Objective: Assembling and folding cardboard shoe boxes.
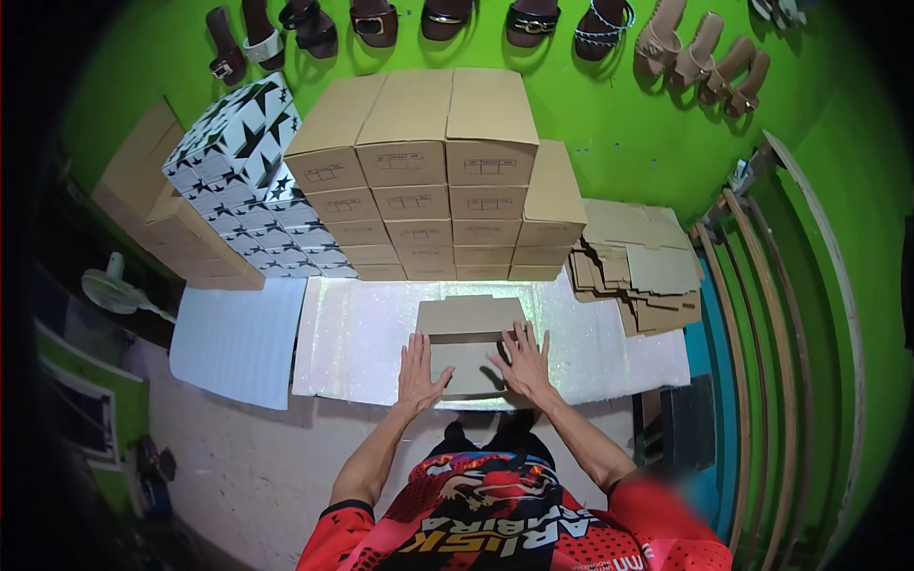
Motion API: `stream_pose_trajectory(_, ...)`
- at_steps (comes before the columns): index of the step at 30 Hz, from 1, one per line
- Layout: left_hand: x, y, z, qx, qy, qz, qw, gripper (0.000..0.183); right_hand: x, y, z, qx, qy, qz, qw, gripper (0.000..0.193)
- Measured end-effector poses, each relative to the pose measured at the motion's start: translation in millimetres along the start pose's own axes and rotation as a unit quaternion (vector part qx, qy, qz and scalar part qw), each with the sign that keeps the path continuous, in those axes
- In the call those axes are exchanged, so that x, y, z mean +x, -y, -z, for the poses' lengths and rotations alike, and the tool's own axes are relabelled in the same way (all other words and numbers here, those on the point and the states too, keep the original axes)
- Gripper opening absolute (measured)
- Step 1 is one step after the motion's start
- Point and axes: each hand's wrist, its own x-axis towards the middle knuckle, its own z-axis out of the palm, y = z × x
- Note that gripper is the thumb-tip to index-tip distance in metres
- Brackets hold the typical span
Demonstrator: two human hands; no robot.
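Note:
A plain brown cardboard box (466,363) with its lid flap (471,312) raised on the far side stands near the table's front edge. Along its left side rests my left hand (419,374), fingers stretched out and thumb reaching over the box. My right hand (523,362) is at the right side, its fingers spread and the thumb pointing inward over the box. Both hands appear to touch the cardboard without wrapping round it. The box's interior is shaded, and I see no contents.
Stacked brown boxes (409,165) rise behind, beside star-patterned white boxes (238,152). Flattened cardboard (633,249) lies at the right of the pale shiny table (352,352). A blue-white sheet (233,333) hangs over the left edge. Wooden rails (752,333) stand right; sandals (447,19) line the green wall.

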Motion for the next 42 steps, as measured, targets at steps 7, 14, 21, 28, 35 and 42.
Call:
stream_pose_trajectory(7, 5.3, -3.5, -5.8, -0.006, 0.004, -0.007, 1.0, 0.104, 99.8, 7.2, 5.5, -0.016, 0.034, 0.062, 0.997, 0.075)
stream_pose_trajectory(14, 4.7, -4.7, -5.7, 0.019, 0.003, 0.006, 1.0, 0.103, 146.7, 18.3, -17.5, -0.055, 0.115, 0.082, 0.988, 0.09)
stream_pose_trajectory(21, 5.3, -5.3, -5.2, 0.043, 0.006, 0.024, 0.999, 0.101, 168.4, 25.7, -21.8, -0.04, 0.152, 0.051, 0.986, 0.09)
stream_pose_trajectory(28, 10.7, -11.7, -7.1, 0.005, 0.001, 0.029, 1.0, 0.098, 162.6, 23.8, 0.9, -0.032, 0.008, 0.08, 0.996, 0.068)
stream_pose_trajectory(35, -3.6, 1.0, -17.1, -0.1, -0.14, 0.145, 0.974, 0.086, 95.9, 64.1, 64.8, -0.062, -0.184, 0.156, 0.968, 0.048)
stream_pose_trajectory(42, -9.6, 12.4, -11.1, -0.275, -0.212, 0.282, 0.894, 0.074, -10.8, 77.7, 64.7, -0.005, -0.162, 0.184, 0.97, 0.035)
